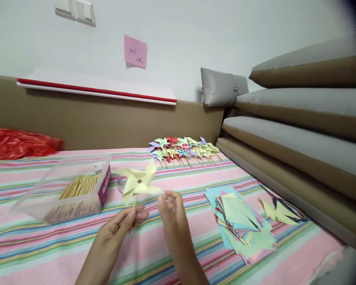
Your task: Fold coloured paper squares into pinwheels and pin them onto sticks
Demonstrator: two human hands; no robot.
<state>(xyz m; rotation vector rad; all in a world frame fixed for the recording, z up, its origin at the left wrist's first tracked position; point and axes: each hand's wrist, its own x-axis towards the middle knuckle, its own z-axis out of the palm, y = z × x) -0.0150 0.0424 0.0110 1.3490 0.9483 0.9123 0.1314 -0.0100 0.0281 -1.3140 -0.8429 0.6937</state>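
A pale yellow paper pinwheel point(139, 181) stands upright in front of me, with a small dark centre and slightly blurred blades. My left hand point(118, 225) pinches its thin wooden stick just below the blades. On the other side, my right hand point(173, 211) is closed with bent fingers at the tip of the right blade. Whether these fingers hold anything is hard to make out. Left of the pinwheel is a clear plastic box point(102, 194) with many thin wooden sticks point(80, 187) inside. A small round transparent item shows partly behind the left blade.
Many finished coloured pinwheels point(182, 150) lie at the back. On the right are a pile of coloured paper point(235, 211), yellow cut paper point(277, 211) and scissors point(290, 209). Stacked cushions point(299, 158) line the right edge. A red plastic bag point(20, 143) lies back left on the striped cloth point(192, 182).
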